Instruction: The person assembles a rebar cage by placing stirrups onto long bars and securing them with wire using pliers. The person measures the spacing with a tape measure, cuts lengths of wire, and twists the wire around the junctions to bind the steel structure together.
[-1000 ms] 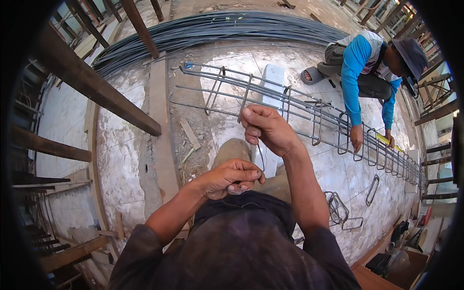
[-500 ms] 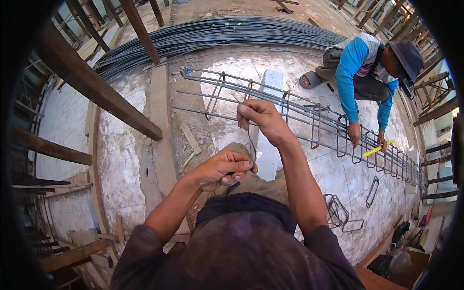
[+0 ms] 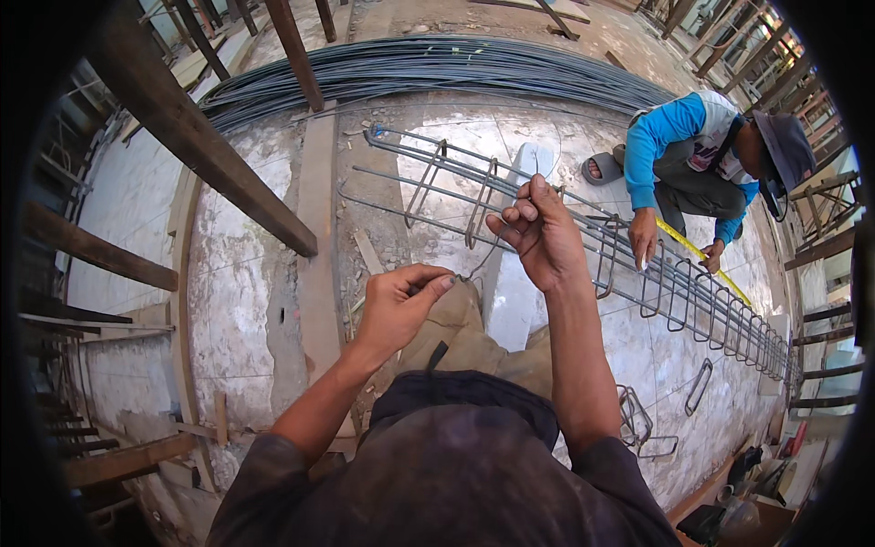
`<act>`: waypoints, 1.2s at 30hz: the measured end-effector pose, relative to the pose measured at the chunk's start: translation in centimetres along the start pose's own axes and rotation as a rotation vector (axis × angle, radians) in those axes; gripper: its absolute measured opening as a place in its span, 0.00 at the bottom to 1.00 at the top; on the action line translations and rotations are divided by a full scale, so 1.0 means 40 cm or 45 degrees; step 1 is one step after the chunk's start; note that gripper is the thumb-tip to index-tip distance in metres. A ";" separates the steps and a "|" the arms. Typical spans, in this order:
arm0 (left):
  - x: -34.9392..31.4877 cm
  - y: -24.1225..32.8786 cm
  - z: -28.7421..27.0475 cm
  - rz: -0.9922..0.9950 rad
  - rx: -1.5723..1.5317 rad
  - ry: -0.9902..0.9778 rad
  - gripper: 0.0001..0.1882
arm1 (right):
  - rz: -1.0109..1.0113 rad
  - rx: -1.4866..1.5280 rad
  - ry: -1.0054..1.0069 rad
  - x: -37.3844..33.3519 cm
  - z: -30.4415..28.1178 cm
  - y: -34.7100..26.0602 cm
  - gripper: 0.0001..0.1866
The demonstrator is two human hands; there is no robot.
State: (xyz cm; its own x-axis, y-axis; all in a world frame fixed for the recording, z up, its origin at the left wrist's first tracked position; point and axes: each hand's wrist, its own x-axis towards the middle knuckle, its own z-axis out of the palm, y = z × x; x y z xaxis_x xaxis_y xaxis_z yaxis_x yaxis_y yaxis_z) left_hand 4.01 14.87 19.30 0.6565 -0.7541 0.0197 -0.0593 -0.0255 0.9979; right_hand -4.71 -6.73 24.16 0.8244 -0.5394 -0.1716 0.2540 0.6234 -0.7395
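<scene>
A thin tie wire runs between my two hands, above my lap. My left hand is closed, pinching the wire's near end between thumb and forefinger. Higher and to the right, my right hand holds the wire between thumb and fingers; a thin end sticks up past its fingertips. Beyond the hands lies a long rebar cage with rectangular stirrups, stretching to the right. It touches neither of my hands. A pale block extends from my knees under the cage.
A co-worker in blue sleeves crouches at the right, holding a yellow tape measure along the cage. Loose stirrups lie on the floor. Behind the cage is a rebar bundle. Timber posts slant in at the left.
My hands have moved apart, the right one up and rightward, with the wire stretched between them. The co-worker's tape measure now shows a longer stretch along the cage. The view has shifted slightly.
</scene>
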 end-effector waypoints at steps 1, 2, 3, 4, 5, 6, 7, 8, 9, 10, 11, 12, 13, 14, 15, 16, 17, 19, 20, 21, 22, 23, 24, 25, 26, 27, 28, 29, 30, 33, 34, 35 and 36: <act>0.007 -0.014 0.001 0.001 0.005 0.016 0.10 | -0.057 -0.046 -0.005 -0.005 0.037 0.009 0.17; 0.015 -0.031 0.008 -0.029 0.059 0.074 0.10 | -0.114 -0.094 0.001 -0.021 0.078 0.019 0.17; 0.020 -0.043 0.012 -0.065 0.112 0.128 0.09 | -0.154 -0.110 -0.016 -0.050 0.134 0.032 0.18; 0.028 -0.038 0.005 -0.069 0.120 0.137 0.09 | -0.208 -0.140 -0.105 -0.073 0.171 0.052 0.18; 0.044 -0.027 -0.002 0.032 -0.086 0.165 0.09 | -0.154 -0.109 -0.196 -0.101 0.180 0.049 0.18; 0.055 -0.012 -0.010 0.133 -0.292 0.192 0.09 | -0.097 -0.077 -0.288 -0.121 0.182 0.048 0.18; 0.054 0.028 -0.038 -0.088 -0.235 0.093 0.10 | -0.045 0.001 -0.389 -0.132 0.136 0.038 0.18; 0.044 0.060 -0.073 -0.078 -0.228 0.104 0.10 | 0.015 0.085 -0.512 -0.128 0.075 0.021 0.18; 0.039 0.082 -0.087 -0.263 -0.315 -0.191 0.11 | 0.092 0.053 -0.463 -0.122 0.011 -0.009 0.17; 0.031 0.089 -0.087 -0.457 -0.393 -0.490 0.11 | 0.110 0.051 -0.370 -0.094 -0.051 -0.008 0.17; 0.017 0.089 -0.078 -0.472 -0.394 -0.488 0.11 | 0.184 -0.001 -0.309 -0.068 -0.059 0.004 0.17; 0.006 0.090 -0.057 -0.580 -0.461 -0.594 0.11 | 0.256 -0.053 -0.247 -0.046 -0.064 0.010 0.17; 0.002 0.088 -0.031 -0.671 -0.536 -0.701 0.12 | 0.256 -0.062 -0.245 -0.021 -0.046 0.004 0.17; 0.003 0.077 0.002 -0.665 -0.541 -0.717 0.12 | 0.156 -0.158 -0.160 0.002 -0.014 -0.003 0.17; 0.002 0.060 0.036 -0.720 -0.592 -0.708 0.12 | 0.052 -0.250 -0.069 0.016 0.022 -0.011 0.17; -0.003 0.049 0.052 -0.782 -0.636 -0.674 0.11 | 0.000 -0.344 -0.168 0.020 0.078 -0.016 0.17; -0.002 0.040 0.060 -0.783 -0.634 -0.666 0.11 | -0.091 -0.517 -0.260 0.009 0.144 -0.019 0.17; 0.002 0.023 0.067 -0.688 -0.688 -0.338 0.12 | -0.610 -0.868 -0.431 -0.005 0.205 0.007 0.16; -0.002 0.010 0.052 -0.689 -0.681 -0.336 0.12 | -0.818 -0.936 -0.518 -0.010 0.218 0.007 0.16; -0.011 -0.007 0.019 -0.619 -0.784 -0.316 0.11 | -0.570 -0.706 -0.396 -0.016 0.211 -0.021 0.16; -0.015 -0.015 -0.005 -0.543 -0.895 -0.307 0.11 | -0.327 -0.487 -0.269 -0.024 0.180 -0.069 0.16; -0.013 0.003 -0.008 -0.493 -0.863 -0.359 0.11 | -0.054 -0.199 -0.316 0.009 0.093 -0.094 0.18; -0.011 -0.001 0.002 -0.503 -0.868 -0.371 0.11 | -0.055 -0.202 -0.300 0.022 0.043 -0.056 0.18; -0.011 -0.004 0.015 -0.556 -0.785 -0.280 0.11 | -0.117 -0.170 -0.199 0.033 -0.002 -0.015 0.18; -0.003 -0.003 0.014 -0.588 -0.689 -0.174 0.11 | -0.184 -0.130 -0.124 0.046 0.006 0.003 0.18; 0.004 -0.003 0.020 -0.580 -0.679 -0.163 0.11 | -0.258 -0.229 0.018 0.038 0.010 0.022 0.24; 0.000 -0.008 0.026 -0.495 -0.663 -0.030 0.11 | -0.244 -0.214 0.014 0.027 0.016 0.059 0.24; 0.002 -0.010 0.041 -0.405 -0.657 0.085 0.12 | -0.267 -0.333 0.250 0.014 0.011 0.084 0.27; 0.000 -0.007 0.051 -0.411 -0.657 0.081 0.12 | -0.288 -0.451 0.486 -0.002 -0.001 0.108 0.31; 0.007 0.009 0.073 -0.331 -0.522 0.101 0.12 | -0.104 -0.565 0.091 -0.051 -0.017 0.134 0.25; 0.010 0.011 0.079 -0.317 -0.512 0.075 0.12 | -0.137 -0.608 -0.016 -0.054 -0.018 0.138 0.20; 0.012 0.013 0.082 -0.304 -0.503 0.049 0.12 | -0.138 -0.608 -0.013 -0.057 -0.019 0.135 0.20; 0.009 0.009 0.078 -0.304 -0.503 0.048 0.12 | -0.136 -0.559 0.010 -0.061 -0.018 0.130 0.16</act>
State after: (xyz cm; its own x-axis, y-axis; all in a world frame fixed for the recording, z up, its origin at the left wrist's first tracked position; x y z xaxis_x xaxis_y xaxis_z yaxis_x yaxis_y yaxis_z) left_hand 1.86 12.54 19.49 0.6439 -0.7331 -0.2188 0.3834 0.0617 0.9215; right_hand -5.75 -2.58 20.25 0.8008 -0.5932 -0.0827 0.0975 0.2653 -0.9592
